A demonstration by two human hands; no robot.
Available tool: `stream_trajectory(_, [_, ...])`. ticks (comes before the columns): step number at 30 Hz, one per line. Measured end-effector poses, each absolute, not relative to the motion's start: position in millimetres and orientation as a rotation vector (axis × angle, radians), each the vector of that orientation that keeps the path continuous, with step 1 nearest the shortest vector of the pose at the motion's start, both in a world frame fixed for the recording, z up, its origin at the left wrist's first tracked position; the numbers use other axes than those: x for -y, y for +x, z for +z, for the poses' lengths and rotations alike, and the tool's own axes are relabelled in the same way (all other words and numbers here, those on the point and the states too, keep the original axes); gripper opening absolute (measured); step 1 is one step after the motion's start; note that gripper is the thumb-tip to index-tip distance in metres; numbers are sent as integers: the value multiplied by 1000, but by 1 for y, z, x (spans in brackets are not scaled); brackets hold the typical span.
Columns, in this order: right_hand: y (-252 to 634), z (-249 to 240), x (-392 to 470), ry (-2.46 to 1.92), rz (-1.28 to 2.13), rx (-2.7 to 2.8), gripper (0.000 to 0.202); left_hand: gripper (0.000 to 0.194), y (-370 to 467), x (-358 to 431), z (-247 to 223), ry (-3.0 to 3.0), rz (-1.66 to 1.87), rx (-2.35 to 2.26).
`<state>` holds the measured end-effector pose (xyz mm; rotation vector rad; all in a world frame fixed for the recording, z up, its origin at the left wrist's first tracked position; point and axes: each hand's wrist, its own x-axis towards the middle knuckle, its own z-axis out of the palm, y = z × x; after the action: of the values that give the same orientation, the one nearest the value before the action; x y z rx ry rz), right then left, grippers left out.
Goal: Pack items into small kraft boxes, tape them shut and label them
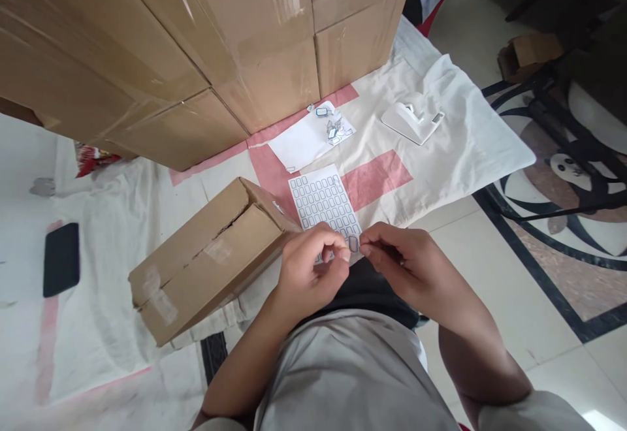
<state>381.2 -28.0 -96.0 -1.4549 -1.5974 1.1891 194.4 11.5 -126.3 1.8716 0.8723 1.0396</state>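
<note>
Between my two hands is a small clear sticker (353, 243) with a dark blue rounded border. My left hand (313, 268) is closed, thumb and forefinger pinched at the sticker's left edge. On its right edge the fingertips of my right hand (399, 258) are pinched too. Below and beyond them lies a white sticker sheet (322, 199) printed with rows of the same rounded rectangles. My hands cover its near end. Behind it, a plain white sheet (298, 142) carries a small heap of crumpled sticker pieces (334, 132).
Stacked taped cartons (196, 46) stand along the far side. A smaller taped carton (210, 255) lies left of my hands. On the cloth (470, 127) at right sits a white tape dispenser (412, 123). A black phone (61, 259) is at far left.
</note>
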Motion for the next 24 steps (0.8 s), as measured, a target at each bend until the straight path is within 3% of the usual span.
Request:
stream_trajectory(9, [380,-97,27,-1433,1199,1604,17,14,192,-14,-129,2190,1023,-879])
stream_trajectory(24, [382,-98,24,-1413,1139,1750,14,12,193,-18,-126,1746,807,-835])
